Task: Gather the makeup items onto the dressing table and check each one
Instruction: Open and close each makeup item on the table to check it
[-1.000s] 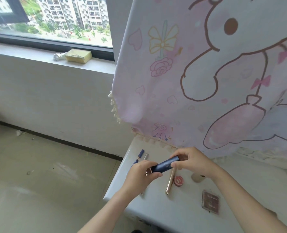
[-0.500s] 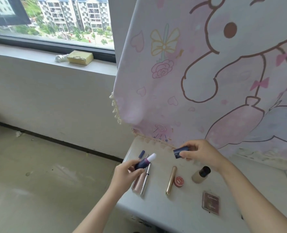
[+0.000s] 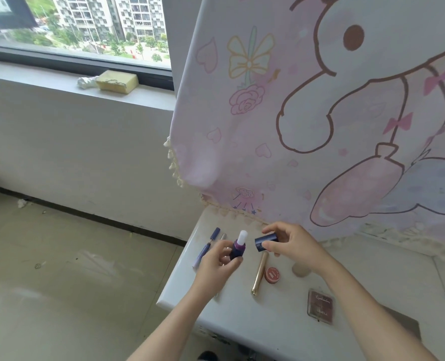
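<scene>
My left hand [image 3: 217, 260] grips the base of an uncapped lip balm stick [image 3: 238, 246], dark blue with a white tip pointing up. A short way to its right, my right hand [image 3: 291, 243] pinches the dark blue cap [image 3: 265, 240]. Both hover over the white dressing table [image 3: 244, 316]. On it lie a blue pencil [image 3: 207, 247], a gold tube [image 3: 260, 273], a small red round pot [image 3: 272, 275], a beige bottle [image 3: 300, 270] partly hidden by my right wrist, and a brown compact [image 3: 320, 306].
A pink cartoon-print cloth [image 3: 320, 113] hangs behind the table, its fringe touching the back edge. A yellow sponge [image 3: 117, 81] lies on the window sill at upper left. Bare floor [image 3: 72, 269] spreads left of the table's edge.
The closed stick was pulled apart: my right hand drew the cap away to the right, my left hand kept the base and then turned it upright, nearer the cap.
</scene>
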Demonstrator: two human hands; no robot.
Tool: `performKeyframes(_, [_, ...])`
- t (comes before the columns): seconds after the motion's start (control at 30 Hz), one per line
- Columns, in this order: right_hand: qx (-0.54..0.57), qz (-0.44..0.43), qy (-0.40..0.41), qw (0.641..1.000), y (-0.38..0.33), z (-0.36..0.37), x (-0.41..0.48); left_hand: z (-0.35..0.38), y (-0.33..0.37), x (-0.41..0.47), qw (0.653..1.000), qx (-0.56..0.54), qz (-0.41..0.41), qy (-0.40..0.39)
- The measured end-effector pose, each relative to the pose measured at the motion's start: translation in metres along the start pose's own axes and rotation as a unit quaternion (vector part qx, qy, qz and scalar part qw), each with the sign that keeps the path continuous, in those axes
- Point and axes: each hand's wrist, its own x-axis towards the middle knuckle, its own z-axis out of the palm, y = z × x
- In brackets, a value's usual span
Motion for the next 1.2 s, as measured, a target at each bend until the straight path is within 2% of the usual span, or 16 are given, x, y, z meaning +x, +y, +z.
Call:
performKeyframes(0.17, [-0.039, -0.002, 0.017, 0.999, 0.009, 0.003, 0.007, 0.013, -0.001, 0.011, 0.998, 0.055, -0.012, 0.003])
performKeyframes(0.4, [-0.018, -0.006, 0.064, 0.998, 0.019, -0.005, 0.018, 0.016, -0.013, 0.017, 0.994, 0.109, -0.02, -0.016])
performKeyframes(0.97, [-0.116, 0.008, -0.069, 0.991, 0.026, -0.007, 0.06, 0.024, -0.028, 0.046, 0.977, 0.212, -0.003, -0.019])
performKeyframes(1.2, [-0.164, 0.019, -0.079, 0.983, 0.038, -0.004, 0.077, 0.039, -0.039, 0.064, 0.959, 0.284, -0.003, 0.013])
